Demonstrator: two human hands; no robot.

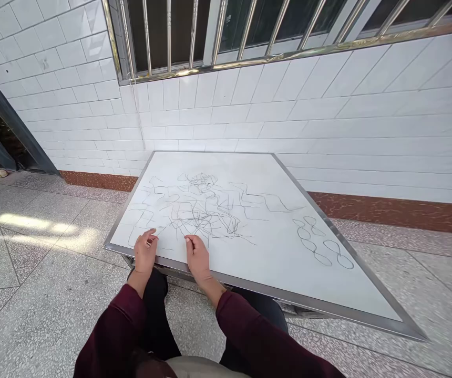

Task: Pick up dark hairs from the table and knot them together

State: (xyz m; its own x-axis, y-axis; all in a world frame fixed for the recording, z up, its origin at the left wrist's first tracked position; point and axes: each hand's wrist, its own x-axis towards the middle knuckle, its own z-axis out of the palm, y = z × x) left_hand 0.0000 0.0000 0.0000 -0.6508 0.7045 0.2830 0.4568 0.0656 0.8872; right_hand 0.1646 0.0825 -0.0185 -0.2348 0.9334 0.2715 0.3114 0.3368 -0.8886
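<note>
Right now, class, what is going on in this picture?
A person in dark red sleeves sits at a white board covered in black scribbles. Both hands rest near its front edge: the left hand and the right hand, each with fingers pinched together against the surface. Whether either holds a pen is too small to tell. A chain of loops is drawn off to the right.

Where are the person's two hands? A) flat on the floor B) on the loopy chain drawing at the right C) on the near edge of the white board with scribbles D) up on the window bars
C: the left hand and right hand both rest on the near edge of the white board, beside the tangled scribbles.
</note>
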